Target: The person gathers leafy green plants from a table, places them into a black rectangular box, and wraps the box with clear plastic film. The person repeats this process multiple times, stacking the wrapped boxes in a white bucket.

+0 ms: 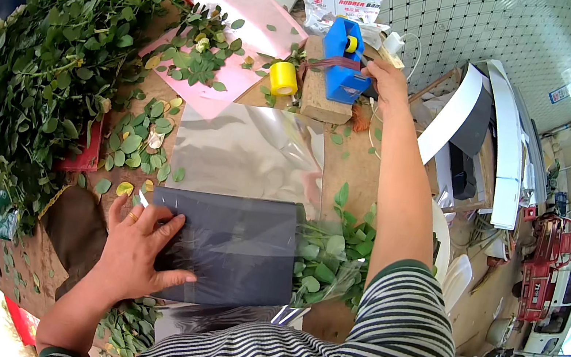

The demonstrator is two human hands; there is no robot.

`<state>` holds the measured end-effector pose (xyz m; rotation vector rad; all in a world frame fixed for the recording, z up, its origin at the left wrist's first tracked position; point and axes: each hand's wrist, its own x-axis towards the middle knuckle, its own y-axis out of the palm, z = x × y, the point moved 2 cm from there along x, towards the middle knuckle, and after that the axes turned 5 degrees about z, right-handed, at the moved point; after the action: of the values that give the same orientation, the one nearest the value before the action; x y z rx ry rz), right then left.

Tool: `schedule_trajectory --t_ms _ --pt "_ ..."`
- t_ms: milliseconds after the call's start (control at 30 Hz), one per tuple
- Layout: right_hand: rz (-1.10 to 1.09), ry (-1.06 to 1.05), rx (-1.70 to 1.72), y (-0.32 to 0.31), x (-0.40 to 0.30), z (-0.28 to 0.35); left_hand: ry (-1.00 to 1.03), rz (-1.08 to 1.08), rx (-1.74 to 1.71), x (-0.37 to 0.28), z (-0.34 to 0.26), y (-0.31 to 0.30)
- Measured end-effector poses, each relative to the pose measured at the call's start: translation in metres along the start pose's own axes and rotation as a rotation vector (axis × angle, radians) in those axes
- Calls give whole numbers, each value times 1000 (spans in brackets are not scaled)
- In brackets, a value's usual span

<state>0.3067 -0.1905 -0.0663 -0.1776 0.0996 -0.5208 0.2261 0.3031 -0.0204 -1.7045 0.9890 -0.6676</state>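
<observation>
My left hand [137, 245] lies with spread fingers on the left part of a dark grey wrapping sheet [236, 251], pressing it down. A ring is on one finger. The sheet, with clear film over it, is wrapped around leafy stems [325, 265] that stick out on its right side. My right hand [386, 84] reaches up to the right side of a blue tape dispenser [338, 78], fingers bent against it. A yellow-cored tape roll [351, 44] sits in the dispenser. Whether my fingertips grip the tape is too small to make out.
A large heap of leafy rose stems [52, 71] fills the left side. Beyond the bundle lies clear film [245, 153]. A yellow tape roll [283, 79] stands beside the wooden block [324, 104] under the dispenser. Pink sheets [221, 88] and a rubber-band bag [342, 4] lie farther back.
</observation>
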Motion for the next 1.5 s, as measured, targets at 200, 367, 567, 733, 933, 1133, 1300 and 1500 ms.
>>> schedule_trajectory --t_ms 200,367,567,733,933,1133,1300,1500 --pt "27 51 406 -8 -197 -16 -184 165 -860 124 22 -5" --pt "25 79 507 -12 -252 -24 -308 249 -1401 303 -36 57" --pt "116 94 580 -4 -243 -37 -431 -39 -1499 396 -34 112" --pt "135 80 612 -1 -254 -15 -335 211 -970 363 -16 78" --pt "180 151 585 3 -256 2 -469 312 -957 312 -38 52" --pt "289 65 720 -15 -282 53 -10 376 -1369 247 -79 28" --pt "316 -83 728 -17 -291 114 141 1172 -1765 114 -176 39" --pt "378 -120 770 10 -333 124 101 517 -2401 109 -171 42"
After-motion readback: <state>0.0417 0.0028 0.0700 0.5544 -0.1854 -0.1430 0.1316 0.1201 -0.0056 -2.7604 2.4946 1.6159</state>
